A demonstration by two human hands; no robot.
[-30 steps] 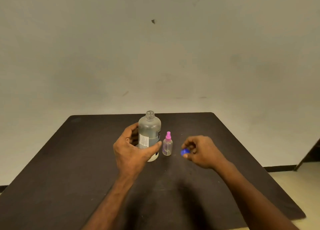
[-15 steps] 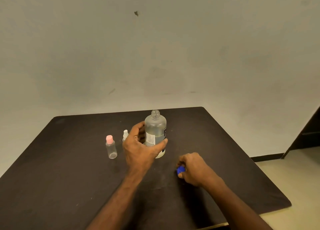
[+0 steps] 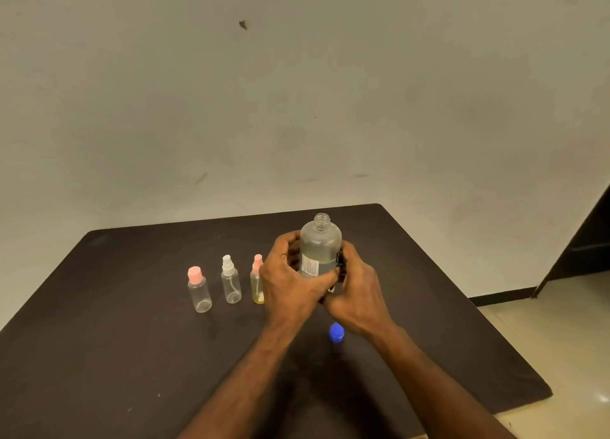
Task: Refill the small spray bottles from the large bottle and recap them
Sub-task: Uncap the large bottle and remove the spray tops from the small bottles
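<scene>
A dark table stands against a pale wall. Toward its near edge lies a blue cap. Beyond, mid-table, the left hand and right hand both wrap the upright, uncapped large bottle. Left of it stand three small spray bottles in a row.

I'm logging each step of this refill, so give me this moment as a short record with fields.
large bottle: upright on the table, mouth open, partly filled with clear liquid
left hand: grips the large bottle
right hand: grips the large bottle
blue cap: on the table, near the right wrist
small bottles: pink-capped bottle, white sprayer bottle, pink sprayer bottle, all capped, in a row
</scene>
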